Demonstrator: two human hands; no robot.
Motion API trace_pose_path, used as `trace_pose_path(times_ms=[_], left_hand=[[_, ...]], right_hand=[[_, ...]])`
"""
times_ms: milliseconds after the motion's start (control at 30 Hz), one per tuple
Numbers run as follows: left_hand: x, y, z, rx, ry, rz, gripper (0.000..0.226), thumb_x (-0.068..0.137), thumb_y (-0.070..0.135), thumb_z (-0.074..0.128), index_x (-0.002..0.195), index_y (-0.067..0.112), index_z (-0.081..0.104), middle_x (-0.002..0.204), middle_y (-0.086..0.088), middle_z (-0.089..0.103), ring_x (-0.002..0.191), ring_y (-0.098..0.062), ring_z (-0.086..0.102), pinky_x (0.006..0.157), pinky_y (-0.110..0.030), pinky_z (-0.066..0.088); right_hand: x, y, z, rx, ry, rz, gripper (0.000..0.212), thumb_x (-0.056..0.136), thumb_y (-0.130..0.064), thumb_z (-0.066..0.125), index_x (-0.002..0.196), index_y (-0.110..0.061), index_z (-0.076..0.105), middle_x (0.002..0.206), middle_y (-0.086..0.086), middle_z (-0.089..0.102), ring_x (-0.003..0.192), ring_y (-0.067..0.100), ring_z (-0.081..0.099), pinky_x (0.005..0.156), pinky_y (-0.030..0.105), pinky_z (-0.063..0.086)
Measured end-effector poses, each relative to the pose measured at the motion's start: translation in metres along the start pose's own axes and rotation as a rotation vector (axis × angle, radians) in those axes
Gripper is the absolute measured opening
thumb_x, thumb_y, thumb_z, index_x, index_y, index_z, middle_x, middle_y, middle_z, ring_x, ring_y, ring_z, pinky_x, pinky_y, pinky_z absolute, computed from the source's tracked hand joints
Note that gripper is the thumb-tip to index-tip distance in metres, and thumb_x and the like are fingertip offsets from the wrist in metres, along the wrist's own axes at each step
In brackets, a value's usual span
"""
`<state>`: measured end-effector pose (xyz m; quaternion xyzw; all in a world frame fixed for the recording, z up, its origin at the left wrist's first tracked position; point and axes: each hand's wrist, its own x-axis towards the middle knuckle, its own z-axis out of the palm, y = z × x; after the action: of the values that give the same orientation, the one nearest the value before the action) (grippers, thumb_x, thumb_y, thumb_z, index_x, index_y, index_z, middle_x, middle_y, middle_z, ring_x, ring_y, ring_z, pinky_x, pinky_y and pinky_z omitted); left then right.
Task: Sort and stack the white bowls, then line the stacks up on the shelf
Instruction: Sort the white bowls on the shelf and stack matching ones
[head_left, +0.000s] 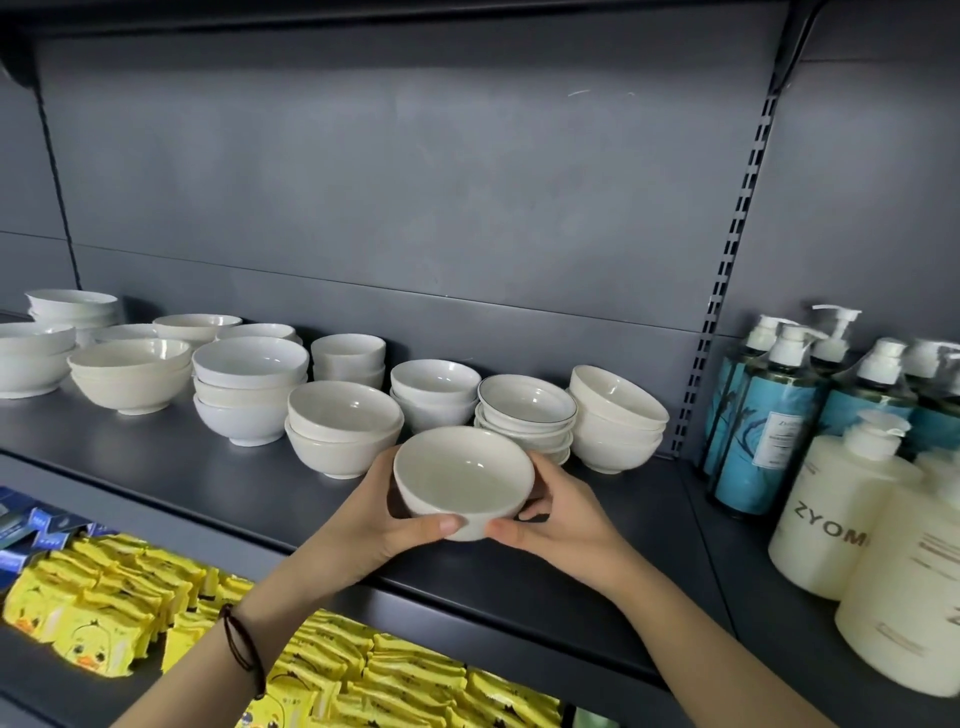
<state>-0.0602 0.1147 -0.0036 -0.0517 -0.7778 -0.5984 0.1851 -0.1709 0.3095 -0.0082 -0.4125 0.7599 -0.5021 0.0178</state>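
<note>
White bowl (464, 475) held near shelf (156, 457) front edge; left grip (376, 525) and right grip (566, 514) both curled round it. Stacked bowls (343, 431) stand just behind.

Most fingers (550, 473) vanish behind the held bowl (464, 480). Far left of it, a bowl stack (31, 358) runs off frame; far right, a cream bottle (904, 613) gets clipped, and the blue bottle (769, 410) label print is unreadable.

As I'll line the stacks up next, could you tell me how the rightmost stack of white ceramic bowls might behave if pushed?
The rightmost stack of white ceramic bowls looks glossy, so probably fragile. Its top bowl sits tilted and may slide. Its narrow foot suggests tipping.
</note>
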Motion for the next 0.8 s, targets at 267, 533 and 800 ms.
trace_pose_path(times_ms=[267, 533, 800], left_hand=[[0.017, 0.028, 0.032, -0.042, 0.189, 0.207, 0.064, 0.064, 0.05, 0.07, 0.121, 0.032, 0.047, 0.12, 0.01, 0.061, 0.108, 0.005, 0.06, 0.084, -0.011, 0.047], [0.091, 0.058, 0.057, -0.106, 0.141, 0.205, 0.079, 0.056, 0.06, 0.067, 0.125, 0.033, 0.04, 0.121, 0.021, 0.055, 0.107, 0.013, 0.056, 0.086, -0.011, 0.047], [0.172, 0.064, 0.075, 0.099, -0.097, 0.12, 0.07, 0.069, 0.046, 0.084, 0.128, 0.025, 0.052, 0.117, 0.018, 0.064, 0.104, 0.01, 0.058, 0.077, -0.006, 0.047]], right_hand=[[-0.002, -0.019, 0.0, 0.215, 0.299, -0.212, 0.079, 0.072, -0.066, 0.07, 0.134, -0.022, 0.046, 0.128, -0.004, 0.06, 0.117, 0.015, 0.059, 0.083, 0.023, 0.053], [0.021, -0.028, -0.039, 0.442, 0.453, -0.178, 0.094, 0.083, -0.026, 0.073, 0.154, -0.024, 0.011, 0.123, -0.028, 0.052, 0.108, -0.018, 0.055, 0.084, 0.006, 0.045], [0.051, 0.0, -0.112, 0.327, 0.515, -0.13, 0.079, 0.086, -0.006, 0.064, 0.151, -0.02, 0.02, 0.129, -0.011, 0.051, 0.1, -0.016, 0.06, 0.078, 0.009, 0.049]])
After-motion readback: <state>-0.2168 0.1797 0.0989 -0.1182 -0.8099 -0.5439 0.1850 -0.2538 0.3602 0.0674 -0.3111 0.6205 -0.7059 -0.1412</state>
